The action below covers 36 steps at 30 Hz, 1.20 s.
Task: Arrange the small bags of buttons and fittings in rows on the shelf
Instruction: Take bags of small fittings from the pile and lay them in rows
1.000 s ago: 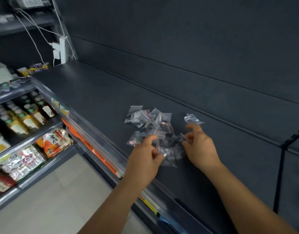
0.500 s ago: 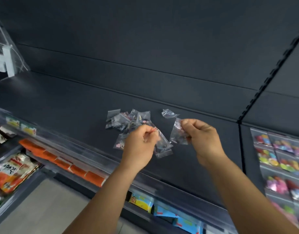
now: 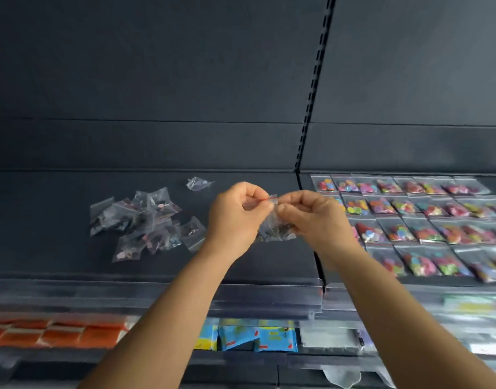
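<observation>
While both hands, left hand (image 3: pixel 235 217) and right hand (image 3: pixel 314 220), pinch one small bag (image 3: pixel 274 230), loose pile (image 3: pixel 148 223) beside, one stray bag (image 3: pixel 198 183) behind.

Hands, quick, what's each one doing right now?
Left hand: pinching the small clear bag at its top strip.
Right hand: pinching the same bag.

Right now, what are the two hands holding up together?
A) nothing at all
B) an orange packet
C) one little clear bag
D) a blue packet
C: the left hand and the right hand both pinch the red-striped top edge of one small clear bag above the shelf.
</observation>
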### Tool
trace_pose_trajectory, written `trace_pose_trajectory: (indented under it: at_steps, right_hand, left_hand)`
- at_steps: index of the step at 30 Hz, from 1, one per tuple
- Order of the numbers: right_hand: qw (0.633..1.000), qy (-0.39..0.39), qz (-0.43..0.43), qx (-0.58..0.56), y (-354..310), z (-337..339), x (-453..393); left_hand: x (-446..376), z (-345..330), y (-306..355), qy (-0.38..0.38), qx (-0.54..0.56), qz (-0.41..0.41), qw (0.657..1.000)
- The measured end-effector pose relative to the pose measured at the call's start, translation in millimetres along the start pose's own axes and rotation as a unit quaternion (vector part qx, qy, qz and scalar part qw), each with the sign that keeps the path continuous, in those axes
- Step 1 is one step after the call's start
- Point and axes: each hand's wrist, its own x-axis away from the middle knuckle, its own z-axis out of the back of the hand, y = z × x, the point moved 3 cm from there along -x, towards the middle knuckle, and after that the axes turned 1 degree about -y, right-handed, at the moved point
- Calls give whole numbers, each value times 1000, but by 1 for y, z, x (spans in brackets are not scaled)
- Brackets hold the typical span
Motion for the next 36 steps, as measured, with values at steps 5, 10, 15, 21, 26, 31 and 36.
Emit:
trace_pose_trajectory:
  at_steps: [5, 10, 15, 21, 26, 31, 36]
  right_hand:
    - [998, 3, -29, 57, 11, 64, 14]
    - [996, 50, -37, 62, 18, 143, 30]
    - [995, 83, -29, 50, 19, 228, 49]
    - [993, 104, -36, 30, 22, 325, 72]
    - [984, 174, -30, 16, 26, 380, 80]
    - [966, 256, -44, -10, 38, 436, 81]
    - [949, 307, -52, -46, 48, 478, 73]
  left_hand:
    - [1, -49, 24, -22, 37, -5, 999]
    - [9, -115, 53, -63, 63, -16, 996]
    - [23, -202, 88, -103, 52, -34, 993]
    - [43, -301, 123, -123, 44, -57, 990]
    - [54, -364, 146, -144, 56, -59, 986]
    - [49, -410, 151, -250, 33, -22, 967]
    - [41, -455, 155, -333, 31, -14, 942]
